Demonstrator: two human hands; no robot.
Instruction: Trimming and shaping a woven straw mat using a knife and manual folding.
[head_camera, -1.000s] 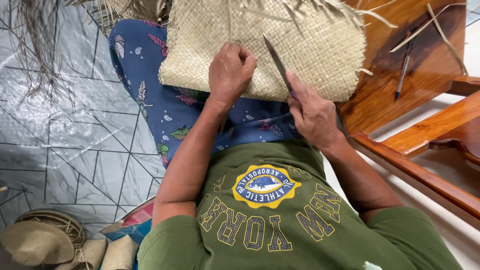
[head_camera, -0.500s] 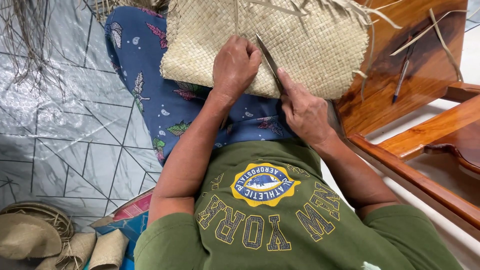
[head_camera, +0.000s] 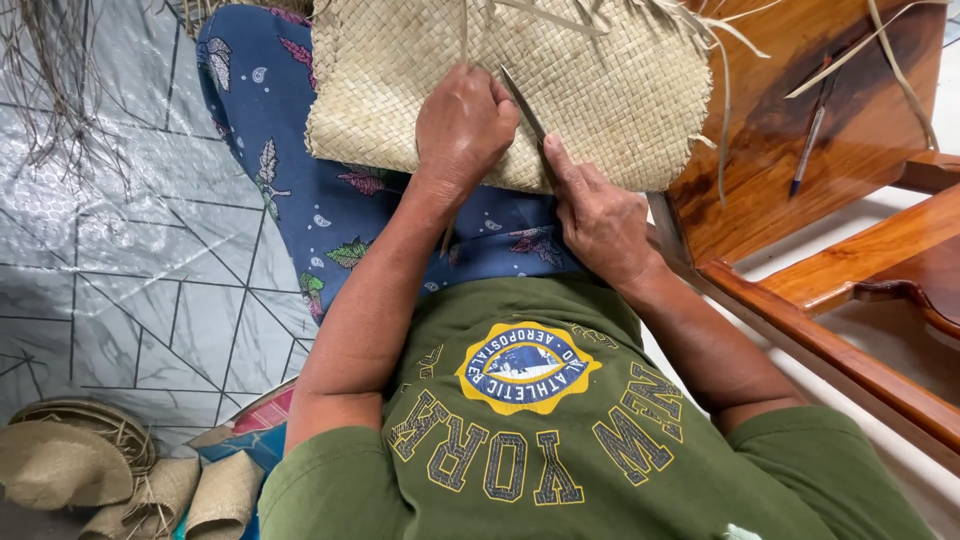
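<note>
Head cam, looking down at lap. A woven straw mat piece (head_camera: 520, 80), pale tan, plaited in a checker pattern, is laid over the lap on a blue floral skirt (head_camera: 300, 190); its near edge sits just above the hands, loose straw ends are seen sticking out along the top and right edge.

Left hand (head_camera: 462, 130) is pressed knuckles-up on the mat's near edge, fingers curled tight into a near fist; a strand looks pinched under the fingers but the exact grip can't be told, fingertips hidden. A thin strip is seen hanging below the wrist.

Right hand (head_camera: 598, 215) is placed at the mat's lower edge just right of the left hand, almost touching. Fingers closed around a thin dark pointed tool (head_camera: 525, 100), index finger stretched along it; the tool's tip is angled up-left onto the weave, between the two hands. Handle is hidden in the palm.

Green printed t-shirt (head_camera: 560, 440) fills the lower frame. Right side: polished wooden chair frame (head_camera: 800, 200) w/ a pen-like stick (head_camera: 808, 150) lying on its surface, well apart from the hands. Left: grey tarp w/ line pattern (head_camera: 130, 280) on the floor, dry straw strands (head_camera: 50, 90) scattered at top left. Bottom left corner: finished woven straw items (head_camera: 90, 470), stacked near each other, well apart from the mat.
</note>
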